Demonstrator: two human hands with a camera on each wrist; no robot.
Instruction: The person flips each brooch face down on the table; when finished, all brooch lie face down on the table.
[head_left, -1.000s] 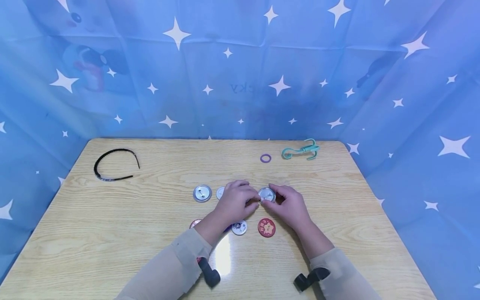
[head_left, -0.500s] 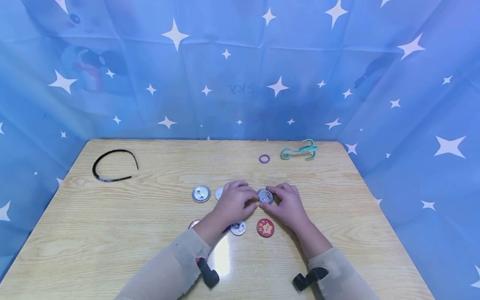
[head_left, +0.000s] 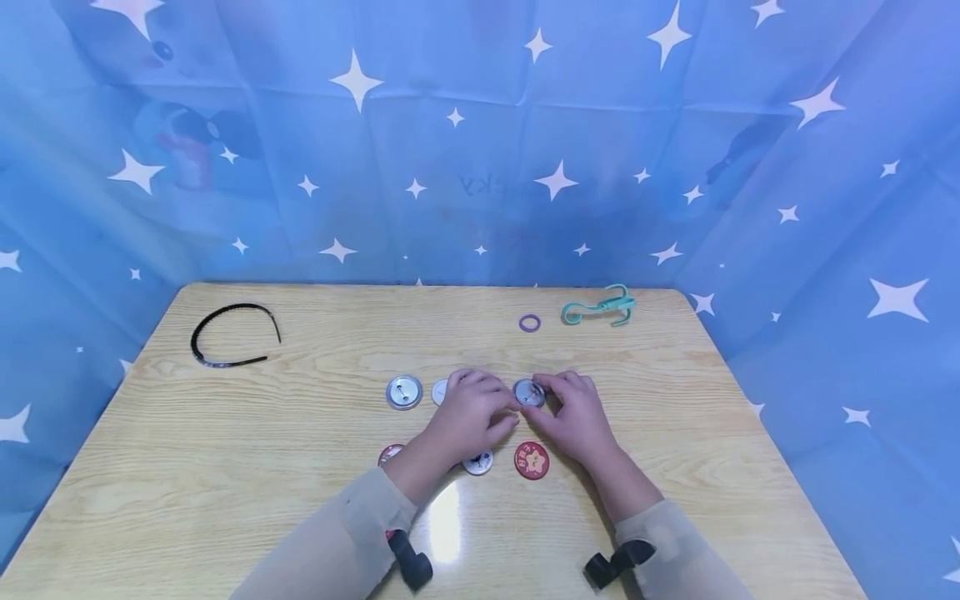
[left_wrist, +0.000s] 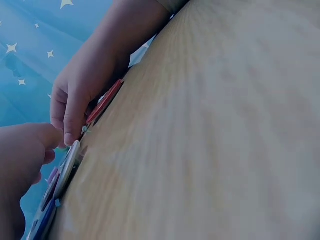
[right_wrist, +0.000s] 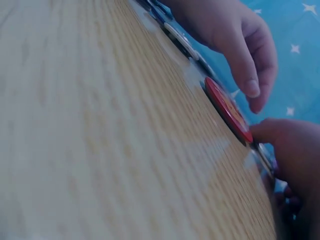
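The silver-backed button badge (head_left: 528,393) lay back side up on the desk (head_left: 300,467), between the two hands and directly beyond the red star badge (head_left: 532,460). It looked like thin pressed metal, so it would probably have been light and stiff, unlikely to bend or break under ordinary finger pressure. Its smooth, rounded rim could well have slipped from a careless pinch, and being so flat it offered little edge to lift by. The best hold seemed to be at opposite points of the rim, with fingertips kept off the fastening on the back, which might prick.

The right hand (head_left: 576,414) took just such a hold: its index finger bent over the far edge and its thumb came to the near edge, a narrow span around the badge. The wrist lay low, the forearm slanting in from the right. The left hand (head_left: 474,410) arched palm down over the row, its thumb and index fingertip a little apart by the badge's left edge, nothing visible between them; whether that fingertip touched the rim, one could not tell. Its knuckles partly covered a white badge (head_left: 439,391).
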